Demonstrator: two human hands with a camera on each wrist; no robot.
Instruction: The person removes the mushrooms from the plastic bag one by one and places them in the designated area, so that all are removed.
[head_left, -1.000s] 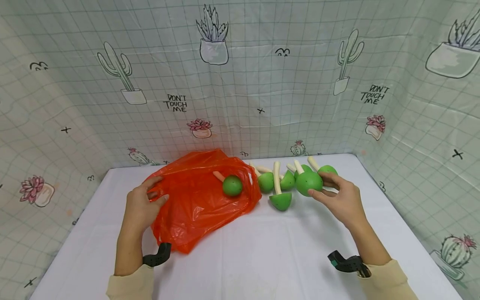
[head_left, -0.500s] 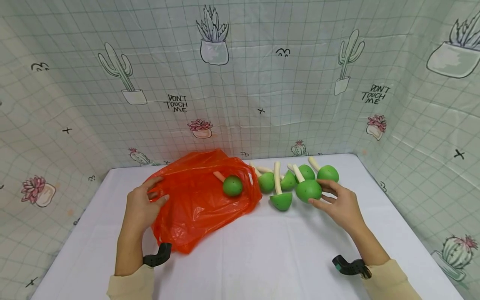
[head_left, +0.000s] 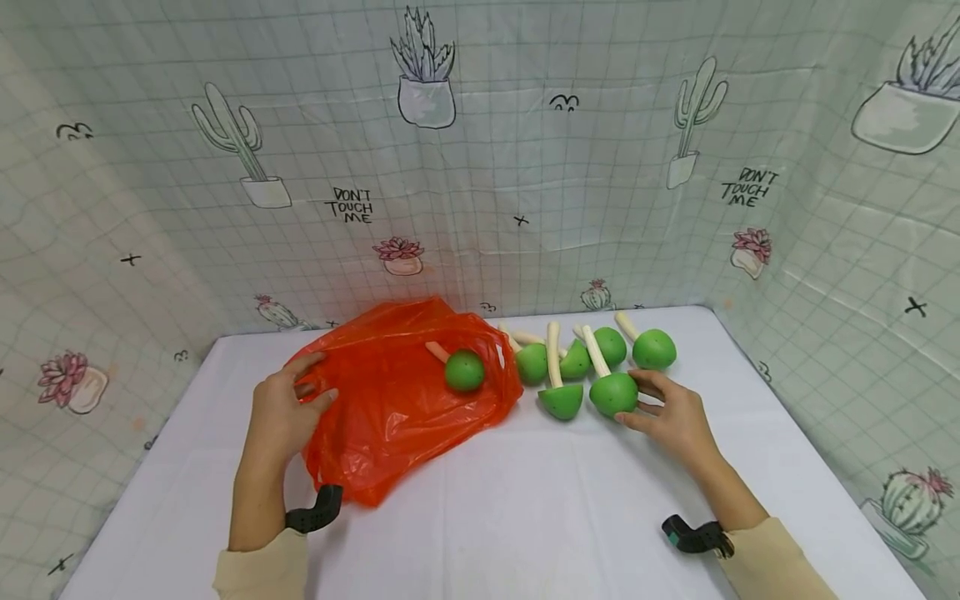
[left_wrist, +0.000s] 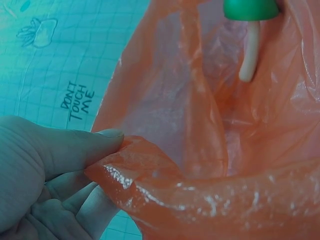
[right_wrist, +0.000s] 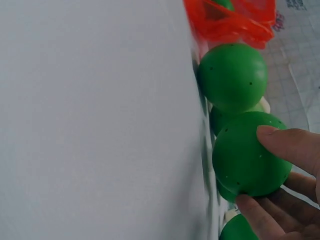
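My left hand (head_left: 285,410) pinches the edge of a red plastic bag (head_left: 390,450) between thumb and fingers, as the left wrist view shows. Inside the bag lies a toy mushroom (head_left: 465,371) with a green cap; its pale stem (left_wrist: 250,55) shows in the left wrist view. My right hand (head_left: 673,417) holds another green-capped toy mushroom (head_left: 613,395) by its cap, its stem slanting back and left. In the right wrist view thumb and fingertips lie on the dotted cap (right_wrist: 245,155). This mushroom stands just right of a similar one (head_left: 561,402).
Several more green toy mushrooms lie behind, among them one green cap (head_left: 654,349) at the far right and another (head_left: 532,365) beside the bag's mouth. They rest on a white table (head_left: 480,533). A printed curtain (head_left: 480,167) rises behind the table's back edge.
My right hand has brought its mushroom down and toward me, slightly left, next to the front one, uncovering the caps behind. My left hand and the bag stay in place.
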